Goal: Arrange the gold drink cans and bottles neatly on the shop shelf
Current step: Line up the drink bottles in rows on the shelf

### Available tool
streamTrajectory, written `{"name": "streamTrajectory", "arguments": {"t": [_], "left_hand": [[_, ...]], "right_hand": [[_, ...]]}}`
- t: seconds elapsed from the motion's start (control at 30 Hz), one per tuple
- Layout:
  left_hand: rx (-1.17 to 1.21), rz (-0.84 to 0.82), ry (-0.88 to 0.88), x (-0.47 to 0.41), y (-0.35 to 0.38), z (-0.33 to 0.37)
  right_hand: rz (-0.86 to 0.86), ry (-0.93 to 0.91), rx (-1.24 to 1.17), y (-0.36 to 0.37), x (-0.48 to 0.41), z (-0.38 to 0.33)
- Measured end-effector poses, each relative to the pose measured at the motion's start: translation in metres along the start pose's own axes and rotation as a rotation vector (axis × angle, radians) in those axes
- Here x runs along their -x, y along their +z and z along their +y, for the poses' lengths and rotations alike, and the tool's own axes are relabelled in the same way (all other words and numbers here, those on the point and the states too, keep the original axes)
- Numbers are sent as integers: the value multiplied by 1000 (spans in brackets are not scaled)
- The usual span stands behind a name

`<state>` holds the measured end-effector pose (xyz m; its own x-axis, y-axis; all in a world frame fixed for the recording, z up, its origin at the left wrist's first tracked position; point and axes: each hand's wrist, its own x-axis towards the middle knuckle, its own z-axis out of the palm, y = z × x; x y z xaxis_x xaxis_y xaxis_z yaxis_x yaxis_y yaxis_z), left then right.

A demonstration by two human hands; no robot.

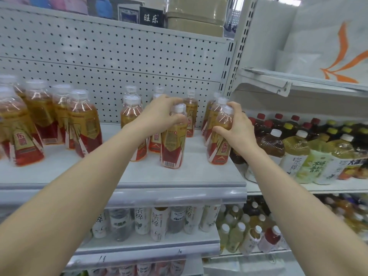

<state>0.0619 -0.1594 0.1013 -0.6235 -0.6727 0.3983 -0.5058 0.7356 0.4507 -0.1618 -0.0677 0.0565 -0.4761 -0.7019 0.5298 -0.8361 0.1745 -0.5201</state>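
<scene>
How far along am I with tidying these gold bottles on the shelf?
Done, seemingly: the column behind the right bottle lines up. In hand: left hand grips the middle bottle, right hand grips the right bottle. Left: the loose bunch at far left, across a bare stretch of shelf.

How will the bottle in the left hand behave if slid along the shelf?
Likely tippy: the bottle is tall and narrow, gripped by the left hand near its cap. Probably heavy, since it looks nearly full.

Perforated white backboard [99,62] behind; beige tubs [195,26] stacked up top; dark and green tea bottles [298,148] crowd right; white-labelled bottles [157,222] below.
</scene>
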Motion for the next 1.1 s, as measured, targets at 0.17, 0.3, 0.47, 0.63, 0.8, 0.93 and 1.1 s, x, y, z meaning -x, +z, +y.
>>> {"name": "streamTrajectory", "arguments": {"t": [0.17,0.3,0.47,0.63,0.8,0.93,1.1], "left_hand": [[-4,4,6,-1,-1,-2],[-42,71,58,0,-1,-9],[-155,423,131,2,-14,-44],[-41,386,-81,16,-12,-77],[86,321,-160,27,3,-97],[116,342,-157,26,2,-100],[163,340,-149,25,-1,-103]], "right_hand": [[-39,11,29,1,-3,0],[164,-147,273,6,4,-15],[164,-340,43,28,28,-61],[-268,15,-438,61,46,-88],[-218,30,-365,77,40,-83],[-59,103,-244,84,21,-72],[6,215,-190,92,-6,-57]]}}
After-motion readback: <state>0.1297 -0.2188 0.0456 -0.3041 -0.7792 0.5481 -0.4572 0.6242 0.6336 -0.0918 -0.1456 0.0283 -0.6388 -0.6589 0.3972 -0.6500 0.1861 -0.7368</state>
